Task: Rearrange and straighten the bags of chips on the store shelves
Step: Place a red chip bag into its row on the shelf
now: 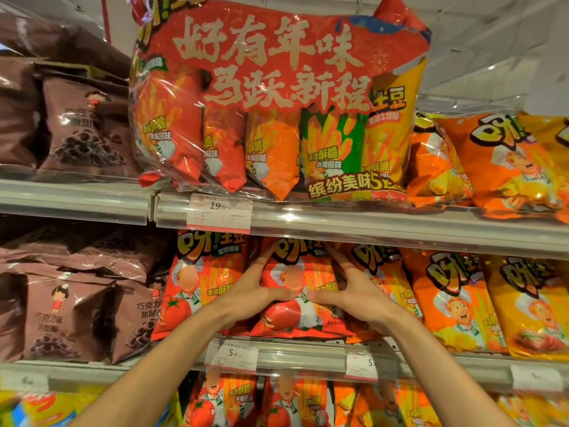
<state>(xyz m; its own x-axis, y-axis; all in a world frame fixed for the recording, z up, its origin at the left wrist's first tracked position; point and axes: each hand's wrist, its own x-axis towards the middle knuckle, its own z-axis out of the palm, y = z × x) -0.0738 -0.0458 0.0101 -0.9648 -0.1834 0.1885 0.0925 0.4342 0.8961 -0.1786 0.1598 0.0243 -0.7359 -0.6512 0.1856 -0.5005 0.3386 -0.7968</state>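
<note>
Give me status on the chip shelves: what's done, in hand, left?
Looks done: the orange bags right of the hands stand upright in a row. In hand: left hand and right hand grip the sides of a red tomato bag. Left: the big multipack above overhangs its shelf edge.

multipack (278, 97) top centre: "好有年味 马跃新程", "缤纷美味5" | price tag (219, 211) beneath it: "19.90" | red bag (295, 291) I hold, centre: "香浓酥脆" | tag (234, 355) below: "5.90" | brown bag (137, 315) lower left: "巧克力"
</note>
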